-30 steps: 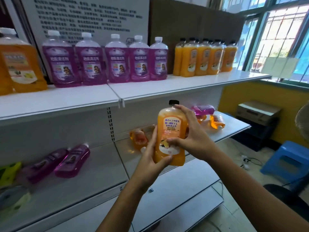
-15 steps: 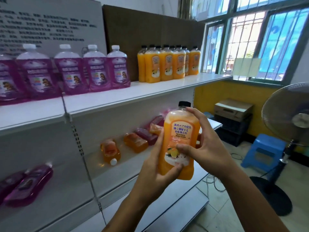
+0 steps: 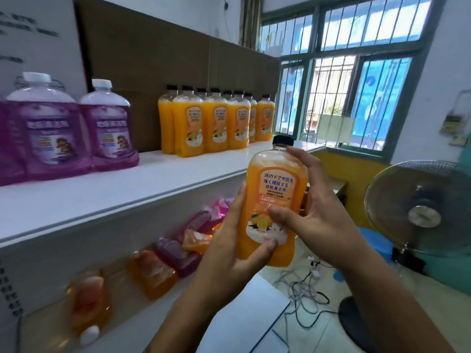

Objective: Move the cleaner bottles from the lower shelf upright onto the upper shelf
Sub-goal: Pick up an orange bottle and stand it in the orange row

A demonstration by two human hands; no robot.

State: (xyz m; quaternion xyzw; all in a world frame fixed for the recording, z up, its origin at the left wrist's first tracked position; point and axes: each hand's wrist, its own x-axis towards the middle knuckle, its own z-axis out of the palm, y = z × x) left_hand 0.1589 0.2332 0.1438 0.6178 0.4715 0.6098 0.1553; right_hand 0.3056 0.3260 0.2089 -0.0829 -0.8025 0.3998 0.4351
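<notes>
Orange bottle [image 3: 276, 197] between both hands' curled fingers [image 3: 300, 159] (upright)

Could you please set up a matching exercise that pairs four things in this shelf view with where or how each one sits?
Things:
1. held orange bottle
2. purple bottles with white caps
3. orange bottles with black caps
4. orange bottle with a white cap

Places or states:
A. lying on its side on the lower shelf
B. standing in a cluster towards the window end of the upper shelf
C. upright between the left hand and right hand
D. standing at the near end of the upper shelf

Pairs: 1-C, 2-D, 3-B, 4-A
</notes>
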